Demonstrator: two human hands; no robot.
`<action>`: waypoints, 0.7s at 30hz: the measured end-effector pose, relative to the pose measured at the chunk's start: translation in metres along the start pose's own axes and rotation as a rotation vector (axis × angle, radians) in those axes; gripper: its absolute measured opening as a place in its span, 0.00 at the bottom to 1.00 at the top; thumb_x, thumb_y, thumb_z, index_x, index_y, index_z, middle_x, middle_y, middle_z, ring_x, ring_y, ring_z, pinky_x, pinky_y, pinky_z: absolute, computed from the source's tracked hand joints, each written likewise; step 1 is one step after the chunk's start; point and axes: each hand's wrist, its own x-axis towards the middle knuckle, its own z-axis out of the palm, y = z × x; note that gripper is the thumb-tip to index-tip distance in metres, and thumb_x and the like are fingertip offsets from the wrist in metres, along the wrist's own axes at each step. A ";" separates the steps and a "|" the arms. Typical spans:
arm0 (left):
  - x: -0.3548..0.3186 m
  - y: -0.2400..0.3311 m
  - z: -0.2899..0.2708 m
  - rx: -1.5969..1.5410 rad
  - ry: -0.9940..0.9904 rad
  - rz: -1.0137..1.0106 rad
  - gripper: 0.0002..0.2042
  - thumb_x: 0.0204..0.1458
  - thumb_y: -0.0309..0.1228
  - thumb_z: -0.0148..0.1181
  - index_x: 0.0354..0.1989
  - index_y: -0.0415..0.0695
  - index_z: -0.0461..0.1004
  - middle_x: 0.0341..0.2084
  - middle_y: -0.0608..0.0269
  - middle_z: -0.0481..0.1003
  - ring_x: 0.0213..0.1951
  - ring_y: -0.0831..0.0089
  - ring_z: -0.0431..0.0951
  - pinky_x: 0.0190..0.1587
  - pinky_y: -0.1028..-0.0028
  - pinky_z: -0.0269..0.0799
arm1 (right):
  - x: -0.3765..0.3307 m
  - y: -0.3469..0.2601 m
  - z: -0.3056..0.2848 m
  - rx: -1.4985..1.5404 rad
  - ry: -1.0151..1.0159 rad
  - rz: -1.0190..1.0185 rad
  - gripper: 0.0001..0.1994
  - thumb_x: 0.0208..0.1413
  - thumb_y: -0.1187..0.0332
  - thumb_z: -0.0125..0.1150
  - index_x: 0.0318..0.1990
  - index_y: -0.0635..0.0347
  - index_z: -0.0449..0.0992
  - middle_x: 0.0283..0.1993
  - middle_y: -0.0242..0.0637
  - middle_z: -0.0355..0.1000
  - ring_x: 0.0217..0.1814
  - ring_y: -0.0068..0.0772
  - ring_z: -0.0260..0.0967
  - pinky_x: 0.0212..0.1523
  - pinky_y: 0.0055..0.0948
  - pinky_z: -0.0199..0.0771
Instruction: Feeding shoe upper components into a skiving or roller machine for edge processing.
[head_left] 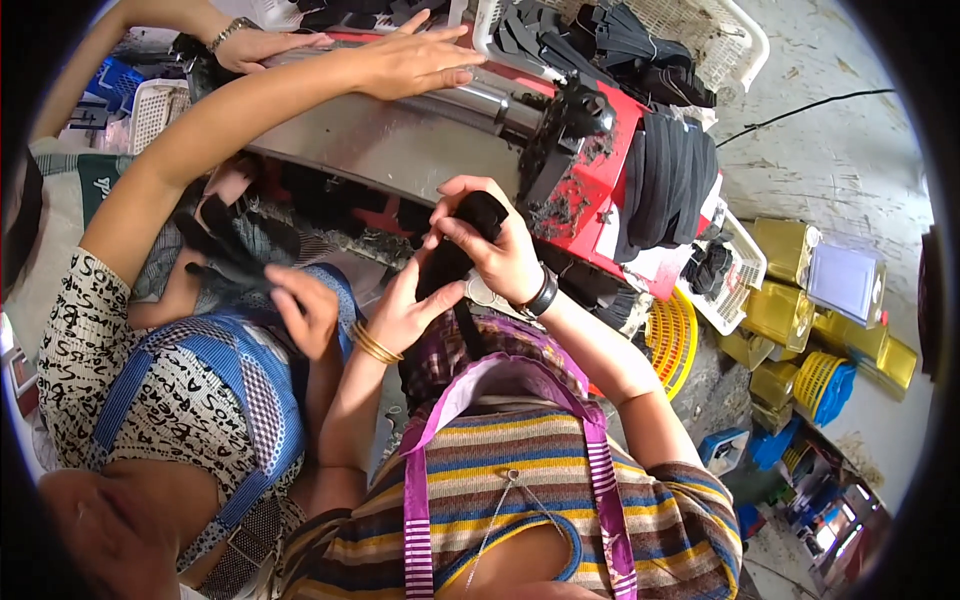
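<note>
Right hand [510, 258] curling closed around black strip [482, 213] — strip sitting just on near side of red machine [622, 118] — left hand [402, 316] cupping half-open beside strip, grip not showing clearly.

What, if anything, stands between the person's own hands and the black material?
Nothing visible does. The right hand grips the black material directly. The left hand is close beside it, with no other object showing between; whether it touches is unclear.
</note>
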 end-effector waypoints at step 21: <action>0.066 -0.005 -0.044 0.262 -0.025 -0.407 0.15 0.57 0.40 0.44 0.37 0.38 0.67 0.19 0.67 0.69 0.13 0.82 0.67 0.14 0.85 0.61 | 0.186 -0.118 -0.087 -0.986 -0.553 -0.159 0.12 0.51 0.65 0.53 0.40 0.61 0.72 0.31 0.41 0.73 0.33 0.33 0.72 0.37 0.28 0.70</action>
